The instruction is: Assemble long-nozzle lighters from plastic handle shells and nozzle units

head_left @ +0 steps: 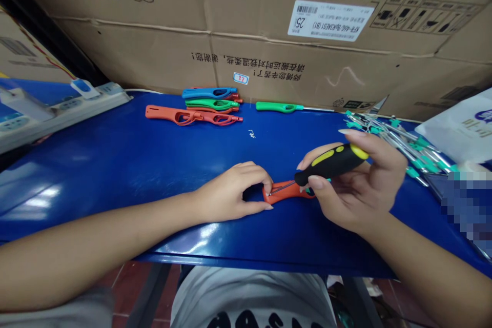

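Orange lighter shell [286,192] lies flat on the blue table [115,164], near the front edge and right between your two hands. Your left hand [230,193] pinches the shell's left end, thumb below and forefinger on top, with the other fingers curled in against the table. Your right hand [357,184] is clenched round a screwdriver [334,160] with a black and yellow handle, held low and nearly level, pointing left. Its thin shaft reaches across the top of the shell, and the tip sits close by your left fingertips. It looks to be touching the plastic, though the view is too small there to be sure. The shell's right end is hidden under your right fingers.

At the back of the table, against the cardboard boxes [154,51], lies a small stack of lighter shells [209,105] in blue, green and orange. One green lighter shell [279,107] lies alone just to the right of the stack. Beyond your right hand, a heap of metal rods [400,143] with green ends is spread out, and a white plastic bag [461,128] lies behind it. A white power strip [57,107] sits at the far left of the table.
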`<state>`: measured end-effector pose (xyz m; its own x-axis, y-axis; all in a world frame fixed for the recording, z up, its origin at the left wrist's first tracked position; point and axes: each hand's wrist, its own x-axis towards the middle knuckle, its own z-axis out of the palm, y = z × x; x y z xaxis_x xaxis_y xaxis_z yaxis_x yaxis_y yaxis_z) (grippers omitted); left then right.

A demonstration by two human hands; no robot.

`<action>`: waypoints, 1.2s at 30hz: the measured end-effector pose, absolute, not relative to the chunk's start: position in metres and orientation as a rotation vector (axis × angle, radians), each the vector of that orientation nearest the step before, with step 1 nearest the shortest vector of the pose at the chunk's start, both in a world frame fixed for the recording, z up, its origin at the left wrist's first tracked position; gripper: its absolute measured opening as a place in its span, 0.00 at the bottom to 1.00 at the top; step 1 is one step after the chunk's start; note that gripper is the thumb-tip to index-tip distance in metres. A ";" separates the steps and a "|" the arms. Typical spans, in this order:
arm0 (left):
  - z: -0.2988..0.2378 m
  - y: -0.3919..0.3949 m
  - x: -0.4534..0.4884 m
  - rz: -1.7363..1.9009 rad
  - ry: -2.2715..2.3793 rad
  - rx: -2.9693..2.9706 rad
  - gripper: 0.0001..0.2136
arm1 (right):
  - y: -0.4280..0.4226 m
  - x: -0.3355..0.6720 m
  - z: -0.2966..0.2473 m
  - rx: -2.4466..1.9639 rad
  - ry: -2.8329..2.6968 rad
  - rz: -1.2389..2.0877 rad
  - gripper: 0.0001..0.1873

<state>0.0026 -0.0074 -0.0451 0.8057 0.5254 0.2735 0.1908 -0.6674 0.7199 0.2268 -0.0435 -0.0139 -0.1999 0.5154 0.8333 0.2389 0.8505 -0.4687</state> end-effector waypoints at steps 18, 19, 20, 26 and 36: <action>-0.046 -0.009 0.002 0.590 0.616 2.282 0.12 | -0.039 0.227 -0.020 -0.524 -1.843 0.275 0.39; -0.046 -0.009 0.002 0.592 0.614 2.282 0.12 | -0.039 0.226 -0.020 -0.514 -1.848 0.283 0.39; -0.046 -0.009 0.002 0.593 0.612 2.281 0.12 | -0.039 0.226 -0.020 -0.507 -1.849 0.291 0.39; -0.047 -0.008 0.002 0.619 0.605 2.293 0.13 | -0.040 0.226 -0.021 -0.515 -1.842 0.353 0.41; -0.046 -0.009 0.004 0.651 0.593 2.296 0.13 | -0.042 0.236 -0.012 -0.545 -2.000 0.130 0.42</action>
